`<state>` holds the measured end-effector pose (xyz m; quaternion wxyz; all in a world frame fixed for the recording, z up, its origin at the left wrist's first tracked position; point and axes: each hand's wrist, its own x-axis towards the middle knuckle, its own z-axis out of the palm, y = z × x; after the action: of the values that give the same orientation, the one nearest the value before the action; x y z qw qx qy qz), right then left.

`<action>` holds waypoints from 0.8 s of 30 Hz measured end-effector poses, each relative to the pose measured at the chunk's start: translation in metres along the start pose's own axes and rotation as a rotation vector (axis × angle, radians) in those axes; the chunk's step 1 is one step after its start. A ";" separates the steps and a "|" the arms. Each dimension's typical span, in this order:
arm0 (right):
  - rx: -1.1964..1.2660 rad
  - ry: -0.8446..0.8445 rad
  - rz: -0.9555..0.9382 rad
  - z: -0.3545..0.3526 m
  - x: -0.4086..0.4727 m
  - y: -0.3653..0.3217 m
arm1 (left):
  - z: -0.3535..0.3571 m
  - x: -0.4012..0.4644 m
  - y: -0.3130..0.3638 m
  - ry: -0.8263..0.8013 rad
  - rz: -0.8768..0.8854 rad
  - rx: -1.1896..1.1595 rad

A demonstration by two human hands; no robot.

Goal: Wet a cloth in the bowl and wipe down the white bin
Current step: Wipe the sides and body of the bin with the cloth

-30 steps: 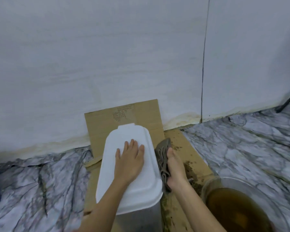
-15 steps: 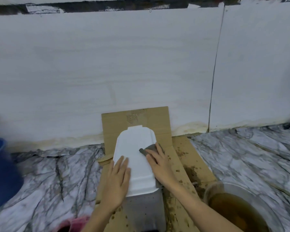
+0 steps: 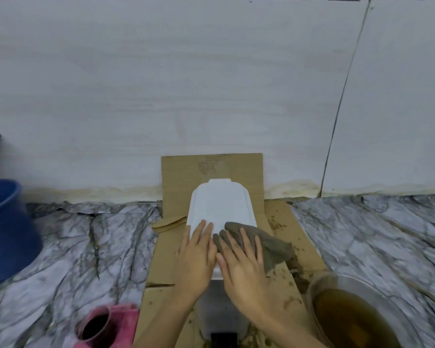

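The white bin [image 3: 220, 204] stands on flattened cardboard in front of the wall, its white lid facing up. My left hand [image 3: 196, 254] lies flat on the near left part of the lid with straight fingers. My right hand [image 3: 241, 264] presses a grey-brown wet cloth [image 3: 271, 244] onto the lid's near right part; its fingers are spread flat over the cloth. The cloth hangs off the lid's right edge. A clear bowl [image 3: 324, 280] of brown water sits at the lower right.
Cardboard [image 3: 176, 179] leans against the white wall and covers the marbled floor under the bin, spotted with dirt. A blue bucket [image 3: 3, 229] stands at the far left. A pink slipper [image 3: 106, 325] lies at the lower left.
My right hand has slid the cloth from the lid's right side toward me, onto the near right part. My left hand has shifted back toward the near left edge. The view has pulled back.
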<state>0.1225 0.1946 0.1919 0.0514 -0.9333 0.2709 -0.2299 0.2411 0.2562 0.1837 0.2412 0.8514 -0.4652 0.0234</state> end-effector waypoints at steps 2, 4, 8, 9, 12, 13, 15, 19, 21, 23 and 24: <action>0.043 -0.035 -0.065 -0.006 0.010 0.005 | -0.004 -0.001 -0.004 0.014 0.027 -0.053; 0.095 -0.133 -0.177 -0.005 0.031 0.024 | -0.011 0.000 -0.010 0.042 -0.009 -0.175; 0.284 -0.231 -0.149 0.000 0.085 0.052 | -0.010 0.016 -0.001 0.145 -0.118 -0.315; 0.269 -0.257 -0.083 0.003 0.102 0.060 | -0.008 0.027 0.003 0.166 -0.149 -0.359; 0.189 -0.415 0.128 -0.001 0.155 0.078 | -0.011 0.072 0.013 0.209 -0.215 -0.451; 0.262 -0.471 0.180 -0.005 0.170 0.081 | -0.013 0.088 0.015 0.211 -0.220 -0.454; 0.400 -0.480 0.197 -0.012 0.190 0.083 | -0.018 0.117 0.016 0.199 -0.237 -0.456; 0.276 -0.079 0.030 -0.006 0.166 0.074 | -0.022 0.153 0.002 0.141 -0.345 -0.547; 0.161 0.154 -0.109 0.003 0.143 0.073 | -0.022 0.163 -0.003 0.108 -0.347 -0.567; 0.117 0.219 -0.151 0.011 0.138 0.075 | -0.024 0.170 -0.004 0.053 -0.301 -0.589; 0.101 0.233 -0.119 0.013 0.143 0.072 | -0.026 0.173 -0.002 0.010 -0.262 -0.624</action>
<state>0.1999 0.0573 0.2220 0.0527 -0.9109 0.2073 -0.3528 0.3459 0.1330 0.2513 0.4934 0.7891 -0.3351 -0.1469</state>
